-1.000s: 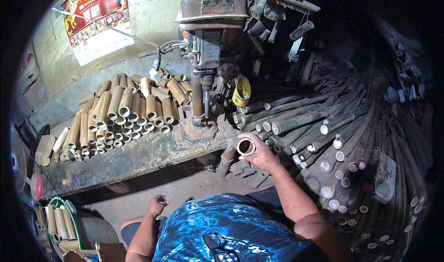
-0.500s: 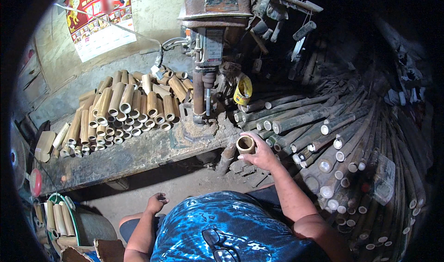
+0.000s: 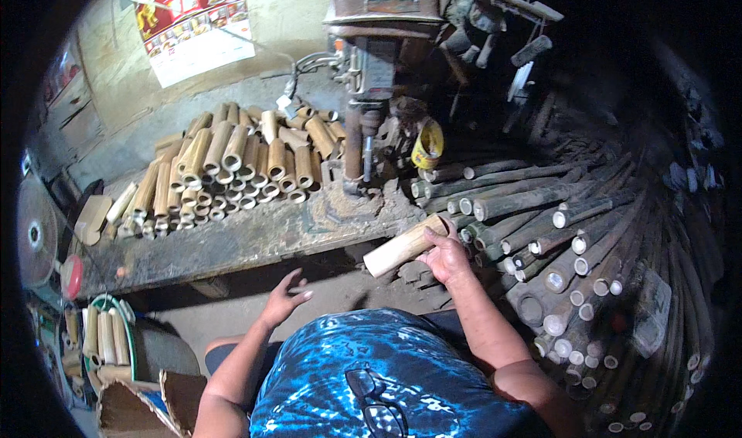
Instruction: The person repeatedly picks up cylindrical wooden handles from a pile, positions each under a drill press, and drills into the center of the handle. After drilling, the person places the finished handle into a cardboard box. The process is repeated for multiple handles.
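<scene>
My right hand (image 3: 446, 257) grips a short, pale bamboo tube (image 3: 403, 246) near its far right end. The tube lies slanted in the air, its near end pointing left and down, in front of the bench. My left hand (image 3: 288, 295) is raised above my lap with its fingers apart, holding nothing, a little way left of the tube. Beyond the tube, on the bench, stands a rusty drill press (image 3: 371, 83) with sawdust around its base.
Cut bamboo tubes (image 3: 232, 160) are stacked on the wooden bench (image 3: 193, 254). Long bamboo poles (image 3: 533, 206) fill the right side. A round bin (image 3: 158, 345) with more tubes and an open cardboard box (image 3: 127, 411) sit at lower left. A fan (image 3: 35, 233) stands at far left. A yellow container (image 3: 427, 144) hangs beside the drill press.
The bamboo tube has turned from end-on toward me to lying lengthwise, slanting left. My left hand has risen toward it, and its fingers have spread. The whole view has shifted slightly.
</scene>
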Motion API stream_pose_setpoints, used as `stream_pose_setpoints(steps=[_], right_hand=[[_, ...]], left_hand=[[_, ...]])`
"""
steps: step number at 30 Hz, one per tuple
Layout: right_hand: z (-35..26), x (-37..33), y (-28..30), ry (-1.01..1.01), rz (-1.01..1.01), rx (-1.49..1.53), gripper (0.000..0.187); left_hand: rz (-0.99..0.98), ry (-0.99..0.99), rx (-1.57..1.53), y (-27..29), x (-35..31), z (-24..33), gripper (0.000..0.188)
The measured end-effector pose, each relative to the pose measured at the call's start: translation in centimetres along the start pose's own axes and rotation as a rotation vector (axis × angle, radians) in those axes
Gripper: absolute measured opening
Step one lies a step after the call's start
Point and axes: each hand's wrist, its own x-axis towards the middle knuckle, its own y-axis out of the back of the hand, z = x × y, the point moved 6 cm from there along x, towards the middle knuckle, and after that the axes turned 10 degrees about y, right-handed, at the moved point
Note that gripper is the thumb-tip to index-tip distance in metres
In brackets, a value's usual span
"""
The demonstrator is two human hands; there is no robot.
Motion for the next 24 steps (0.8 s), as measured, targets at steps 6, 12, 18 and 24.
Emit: stream_pose_setpoints(steps=[6, 12, 18, 24], right_hand=[[4.9, -1.8, -2.0, -0.277, -0.059, 0.242, 0.067], [7.8, -4.3, -2.5, -0.381, 0.010, 0.216, 0.061], [8.9, -5.6, -2.3, -0.469, -0.008, 0.137, 0.070], [9.5, -6.2, -1.8, -0.567, 0.048, 0.060, 0.074]], left_hand=[[-0.264, -0.194, -0.083, -7.9, -3.1, 13.0, 0.102], [-0.001, -0.361, -0.112, -9.6, -4.9, 15.9, 0.082], [0.058, -0.403, -0.172, -10.3, -6.1, 15.1, 0.076], [0.072, -0.327, -0.210, -10.2, -6.3, 15.6, 0.073]])
